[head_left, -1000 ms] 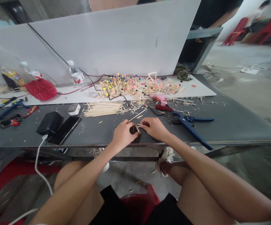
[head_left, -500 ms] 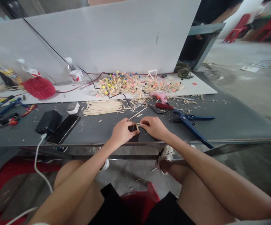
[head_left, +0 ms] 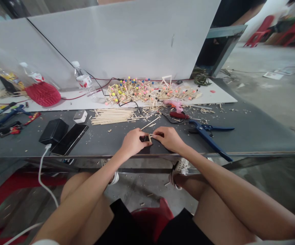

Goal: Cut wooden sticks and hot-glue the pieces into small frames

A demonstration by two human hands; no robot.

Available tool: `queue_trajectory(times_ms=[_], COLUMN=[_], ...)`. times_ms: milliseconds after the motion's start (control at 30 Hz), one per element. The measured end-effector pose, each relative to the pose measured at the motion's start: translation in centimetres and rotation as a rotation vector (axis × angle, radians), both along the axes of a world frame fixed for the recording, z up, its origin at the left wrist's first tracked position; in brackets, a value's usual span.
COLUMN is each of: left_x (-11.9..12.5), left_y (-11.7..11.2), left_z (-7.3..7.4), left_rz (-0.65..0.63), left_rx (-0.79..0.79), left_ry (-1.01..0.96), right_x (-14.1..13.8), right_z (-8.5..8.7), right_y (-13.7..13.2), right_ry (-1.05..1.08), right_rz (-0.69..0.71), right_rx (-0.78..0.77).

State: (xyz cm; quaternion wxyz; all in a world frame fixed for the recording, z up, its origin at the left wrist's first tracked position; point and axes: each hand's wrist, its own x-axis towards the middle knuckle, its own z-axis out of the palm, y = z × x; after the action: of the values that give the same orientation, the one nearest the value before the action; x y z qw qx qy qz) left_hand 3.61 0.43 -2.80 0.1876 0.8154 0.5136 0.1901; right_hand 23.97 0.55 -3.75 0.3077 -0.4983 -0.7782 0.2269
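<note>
Near the table's front edge, my left hand [head_left: 134, 142] pinches a small frame of wooden sticks [head_left: 150, 138] between thumb and fingers. From the other side my right hand [head_left: 168, 139] is closed on a short wooden stick [head_left: 152, 135] that meets the top of the frame; its far end is hidden by my fingers. Just beyond my hands lies a single long stick [head_left: 150, 123]. Behind it is a bundle of thin wooden sticks [head_left: 113, 116]. A pink glue gun [head_left: 175, 105] and a red-handled screwdriver [head_left: 178, 115] lie past my right hand.
A blue ratchet cutter [head_left: 208, 136] lies to the right. On the left are a phone [head_left: 71, 139], a black power block [head_left: 53, 131] and a small white box [head_left: 80, 116]. A pile of stick pieces with coloured balls [head_left: 137, 90] covers the white board behind, near a bottle [head_left: 82, 76].
The view has shifted very slightly. Both hands stay on the small frame in nearly the same place, with no clear change in grip.
</note>
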Motion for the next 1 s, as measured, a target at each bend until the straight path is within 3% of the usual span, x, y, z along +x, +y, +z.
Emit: queue_trajectory(times_ms=[1000], left_x=[-0.62], left_y=[0.72], left_z=[-0.1], left_rz=[-0.065], left_rx=[-0.021], left_ry=[-0.028], right_x=[-0.1], right_z=[-0.08], right_y=[-0.1], right_ry=[-0.031], right_rz=[0.05], right_rx=[0.041])
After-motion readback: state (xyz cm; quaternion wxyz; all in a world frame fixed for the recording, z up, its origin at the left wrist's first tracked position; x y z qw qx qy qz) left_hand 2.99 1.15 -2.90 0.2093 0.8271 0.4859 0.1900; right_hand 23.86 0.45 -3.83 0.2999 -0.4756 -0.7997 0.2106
